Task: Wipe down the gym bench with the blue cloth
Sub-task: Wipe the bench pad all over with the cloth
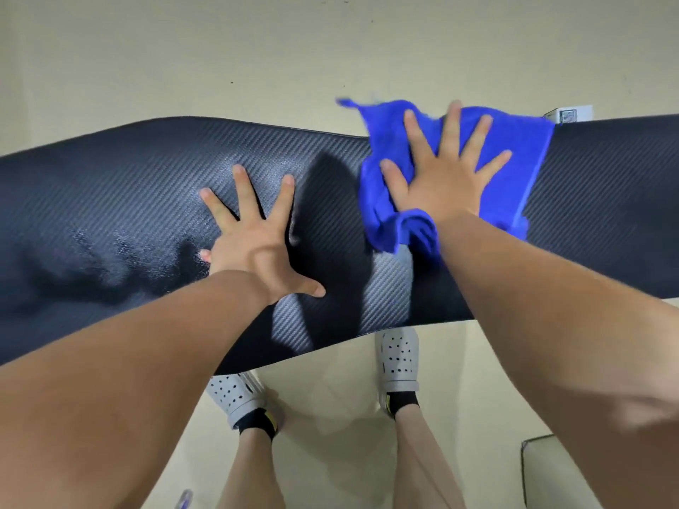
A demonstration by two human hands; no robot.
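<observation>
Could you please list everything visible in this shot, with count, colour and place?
gym bench: one, black woven-texture pad, across the middle of the view
blue cloth: one, bright blue, spread on the bench's right part
box: one, white, behind the bench at right, partly hidden
floor: beige, all around
clogs: two, light grey, perforated, below the bench
left hand: bare, fingers spread flat on the bench
right hand: bare, pressed flat on the cloth
</observation>
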